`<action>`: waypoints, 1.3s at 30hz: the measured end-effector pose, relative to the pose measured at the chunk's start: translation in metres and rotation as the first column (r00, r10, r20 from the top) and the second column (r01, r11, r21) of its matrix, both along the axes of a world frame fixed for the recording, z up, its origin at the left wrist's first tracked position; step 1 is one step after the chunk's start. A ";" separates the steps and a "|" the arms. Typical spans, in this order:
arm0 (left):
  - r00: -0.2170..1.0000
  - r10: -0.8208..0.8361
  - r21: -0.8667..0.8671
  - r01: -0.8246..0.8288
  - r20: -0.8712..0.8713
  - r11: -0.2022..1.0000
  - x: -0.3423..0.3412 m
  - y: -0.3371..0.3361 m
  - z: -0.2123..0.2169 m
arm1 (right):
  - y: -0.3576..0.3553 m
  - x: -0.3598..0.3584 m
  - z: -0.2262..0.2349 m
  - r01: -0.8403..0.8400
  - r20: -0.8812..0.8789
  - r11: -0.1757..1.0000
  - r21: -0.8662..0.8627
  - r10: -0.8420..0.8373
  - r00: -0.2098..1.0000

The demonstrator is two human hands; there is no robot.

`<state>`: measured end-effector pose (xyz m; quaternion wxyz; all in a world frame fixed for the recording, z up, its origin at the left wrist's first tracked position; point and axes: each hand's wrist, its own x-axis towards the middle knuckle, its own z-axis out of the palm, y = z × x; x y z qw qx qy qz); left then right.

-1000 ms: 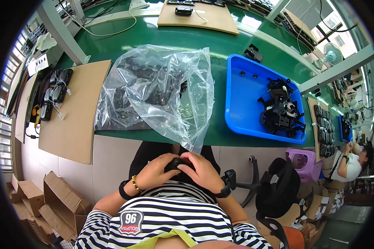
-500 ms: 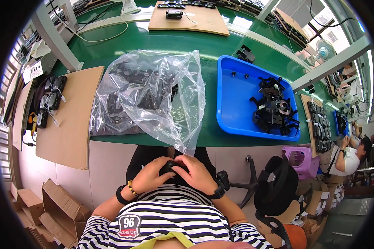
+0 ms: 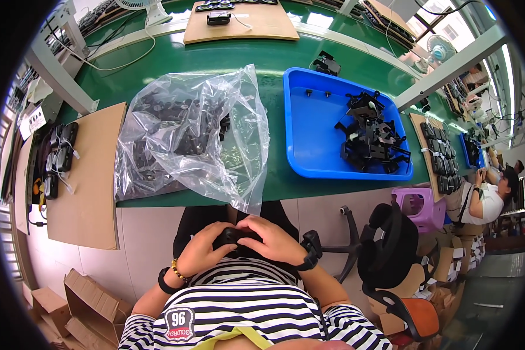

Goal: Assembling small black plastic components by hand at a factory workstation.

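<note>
Over my lap, just off the table's front edge, both hands grip a small black rounded part point(image 3: 229, 235); its kind is hard to make out. My left hand point(image 3: 205, 249) wraps its left side, thumb pressed against it. Fingers of my right hand point(image 3: 272, 240) curl over the other side, with the thumb on the near face. Most of the part is hidden by the fingers. Beyond my hands lies a clear plastic bag point(image 3: 181, 140) full of black parts, its open end toward the right. A blue tray point(image 3: 318, 134) to its right holds black brackets point(image 3: 373, 131).
Cardboard sheets point(image 3: 93, 175) lie left, with black units and white cables point(image 3: 61, 154) beside them. Another board point(image 3: 245, 26) is at the back of the green table point(image 3: 216, 55). A black chair point(image 3: 387, 251), a purple stool point(image 3: 422, 210) and a seated person point(image 3: 485, 201) are right.
The view has shifted slightly, so the table things sit further left in it. Both hands keep hold of the black part, with little change in grip.
</note>
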<state>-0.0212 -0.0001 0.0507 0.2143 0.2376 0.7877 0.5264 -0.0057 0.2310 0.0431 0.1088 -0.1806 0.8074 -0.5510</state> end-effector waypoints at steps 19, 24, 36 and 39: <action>0.995 0.099 -0.037 -0.100 -0.026 0.994 0.010 0.008 -0.010 | -0.010 0.004 -0.005 0.131 -0.081 0.990 0.061 -0.126 0.989; 0.992 0.071 0.015 -0.072 0.102 0.997 0.006 0.005 -0.004 | 0.000 0.001 0.003 0.055 0.076 0.998 -0.028 -0.052 0.996; 0.994 0.087 -0.048 -0.090 -0.060 0.995 0.015 0.006 0.010 | -0.010 0.008 0.002 0.104 -0.081 0.995 0.012 -0.102 0.991; 0.995 0.075 -0.001 -0.076 0.067 0.997 0.013 0.003 0.009 | -0.010 0.011 0.008 0.116 -0.039 0.993 -0.012 -0.116 0.992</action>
